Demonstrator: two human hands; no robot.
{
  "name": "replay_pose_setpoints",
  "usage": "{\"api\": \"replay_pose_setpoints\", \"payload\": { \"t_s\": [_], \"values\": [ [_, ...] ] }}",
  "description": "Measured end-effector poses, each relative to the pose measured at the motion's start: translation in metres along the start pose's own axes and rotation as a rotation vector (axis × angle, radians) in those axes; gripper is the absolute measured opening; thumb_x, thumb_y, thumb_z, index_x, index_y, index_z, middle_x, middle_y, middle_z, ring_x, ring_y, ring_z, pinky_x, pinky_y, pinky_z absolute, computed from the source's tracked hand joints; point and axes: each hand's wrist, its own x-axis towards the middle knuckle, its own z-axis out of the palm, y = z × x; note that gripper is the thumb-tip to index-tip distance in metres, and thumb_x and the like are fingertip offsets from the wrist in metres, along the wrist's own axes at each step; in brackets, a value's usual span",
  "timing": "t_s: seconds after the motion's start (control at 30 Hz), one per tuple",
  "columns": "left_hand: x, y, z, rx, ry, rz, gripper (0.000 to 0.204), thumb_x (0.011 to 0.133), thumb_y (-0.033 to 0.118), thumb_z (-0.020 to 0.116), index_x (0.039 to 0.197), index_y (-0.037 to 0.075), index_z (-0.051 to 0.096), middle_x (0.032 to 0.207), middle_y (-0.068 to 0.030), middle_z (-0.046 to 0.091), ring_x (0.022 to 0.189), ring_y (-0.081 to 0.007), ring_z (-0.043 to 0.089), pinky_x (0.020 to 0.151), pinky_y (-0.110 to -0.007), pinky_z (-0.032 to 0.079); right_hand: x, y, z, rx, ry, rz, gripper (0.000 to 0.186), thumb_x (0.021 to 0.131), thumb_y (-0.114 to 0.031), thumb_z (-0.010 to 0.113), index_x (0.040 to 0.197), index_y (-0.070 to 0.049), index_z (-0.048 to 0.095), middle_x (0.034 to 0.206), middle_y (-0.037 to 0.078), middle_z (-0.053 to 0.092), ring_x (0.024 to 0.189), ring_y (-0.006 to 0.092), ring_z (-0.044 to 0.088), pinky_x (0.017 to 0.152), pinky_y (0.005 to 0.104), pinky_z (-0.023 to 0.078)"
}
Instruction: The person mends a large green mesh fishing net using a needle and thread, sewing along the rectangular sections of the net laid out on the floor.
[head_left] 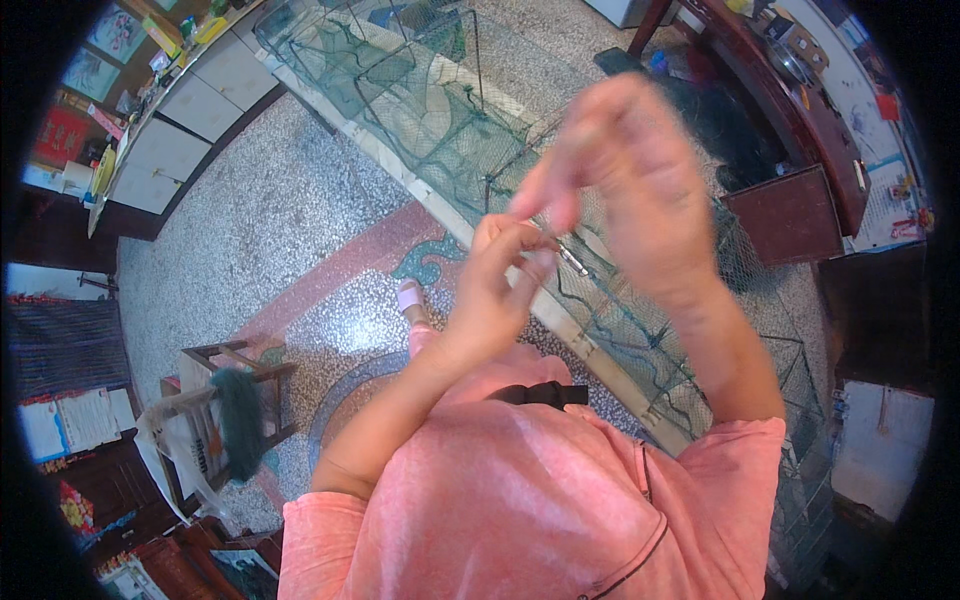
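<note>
My left hand [500, 285] is raised in front of my body, its fingers bent and pinched together. A small shiny metal piece [572, 258] sticks out beside its fingertips; its exact kind is too small to tell. Higher and to the right, my right hand [645, 185] curves over toward the left one, its fingertips close to the left fingers. Motion smears the right fingers, so their grip is unclear. Below both hands lies a long green netting cage [430, 125] with dark frame bars, along a pale ledge [440, 205].
A wooden stool [270, 370] at the left bears a bundle of dark green netting [238, 425] and a plastic bag [175, 445]. White cabinets [205, 105] line the far left. A dark red wooden table [800, 110] stands at the far right. Speckled patterned floor [250, 210] shows between them.
</note>
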Motion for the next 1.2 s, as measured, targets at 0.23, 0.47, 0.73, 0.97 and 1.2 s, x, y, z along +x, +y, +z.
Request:
{"api": "replay_pose_setpoints", "payload": {
  "t_s": [0.23, 0.47, 0.73, 0.97, 1.2],
  "values": [
    [0.015, -0.018, -0.015, -0.593, 0.071, -0.298, 0.017, 0.095, 0.021, 0.051, 0.091, 0.006, 0.057, 0.093, -0.0066, 0.061, 0.087, -0.0158, 0.058, 0.079, -0.028, 0.046, 0.005, -0.005, -0.042, -0.499, 0.131, -0.19, 0.006, 0.088, -0.01, 0.059, 0.089, -0.005, 0.056, 0.077, 0.001, 0.055, 0.075, 0.014, 0.055, 0.066, 0.0287, 0.045],
    [0.009, -0.024, -0.02, -0.784, 0.094, -0.504, 0.014, 0.096, 0.022, 0.05, 0.093, 0.008, 0.053, 0.092, -0.0032, 0.06, 0.075, -0.0086, 0.054, 0.065, -0.022, 0.041, -0.015, 0.037, -0.071, -1.344, -0.313, -0.069, 0.007, 0.076, -0.012, 0.062, 0.083, -0.011, 0.062, 0.08, 0.004, 0.056, 0.085, 0.0252, 0.054, 0.072, 0.0365, 0.046],
    [0.001, -0.037, -0.014, -0.791, 0.119, -0.566, 0.012, 0.096, 0.018, 0.049, 0.093, 0.007, 0.053, 0.102, -0.0093, 0.06, 0.071, -0.0082, 0.051, 0.059, -0.021, 0.042, -0.016, 0.062, -0.073, -1.293, -0.354, -0.047, 0.004, 0.077, -0.012, 0.062, 0.08, -0.011, 0.064, 0.083, 0.005, 0.056, 0.086, 0.0253, 0.054, 0.073, 0.0374, 0.047],
    [-0.002, -0.054, -0.016, -1.095, 0.195, -0.696, 0.01, 0.097, 0.014, 0.046, 0.094, 0.006, 0.051, 0.094, -0.0075, 0.058, 0.07, -0.0104, 0.052, 0.058, -0.022, 0.042, -0.016, 0.075, -0.059, -1.003, -0.295, 0.083, 0.015, 0.077, -0.012, 0.064, 0.092, -0.011, 0.061, 0.084, 0.01, 0.054, 0.084, 0.03, 0.055, 0.072, 0.0384, 0.047],
    [-0.004, -0.058, -0.01, -1.178, 0.143, -0.698, 0.003, 0.093, 0.007, 0.048, 0.095, 0.008, 0.05, 0.087, -0.0038, 0.055, 0.071, -0.0127, 0.052, 0.057, -0.023, 0.042, -0.02, 0.103, -0.042, -1.091, -0.355, -0.127, 0.016, 0.077, -0.014, 0.065, 0.091, -0.011, 0.06, 0.087, 0.009, 0.051, 0.084, 0.0285, 0.055, 0.07, 0.0375, 0.045]
  ]
}}
